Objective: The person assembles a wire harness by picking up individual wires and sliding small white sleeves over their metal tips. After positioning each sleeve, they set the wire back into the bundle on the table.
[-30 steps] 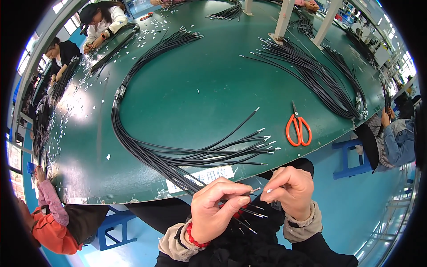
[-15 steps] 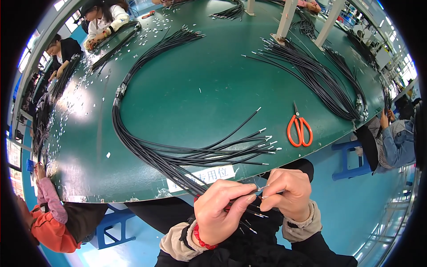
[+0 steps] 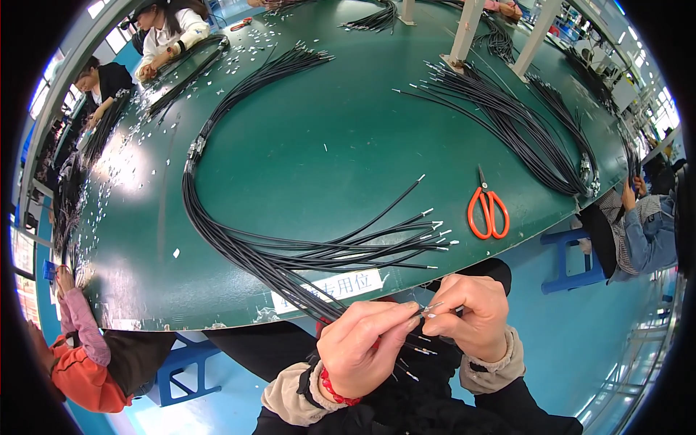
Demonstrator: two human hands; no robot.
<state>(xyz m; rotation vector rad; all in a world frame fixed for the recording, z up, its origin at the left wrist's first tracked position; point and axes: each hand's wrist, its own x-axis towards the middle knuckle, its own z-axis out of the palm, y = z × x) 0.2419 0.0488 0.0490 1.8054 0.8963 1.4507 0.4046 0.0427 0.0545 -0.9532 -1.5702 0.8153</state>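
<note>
- The left hand [image 3: 360, 348] is closed down to a pinch, thumb and fingertips gripping a thin black wire near its end.
- The right hand [image 3: 471, 315] meets it fingertip to fingertip, also narrowed to a pinch on the metal-tipped end of the same wire [image 3: 429, 309]; whether it holds a separate small part I cannot tell.
- Below both hands, more loose wire ends [image 3: 410, 357] hang over the lap, seemingly not yet handled.
- Just beyond the hands, the black wire bundle [image 3: 217, 232] runs up onto the green table [image 3: 326, 130]. A fan of tipped ends [image 3: 428, 230] lies there, which looks like the finished share; I judge the work to be partway through.
- Beyond the right hand lie orange-handled scissors [image 3: 488, 214].
- Farther off lies another wire bundle [image 3: 522, 130], and other people [image 3: 167, 32] work at the far left edge.
</note>
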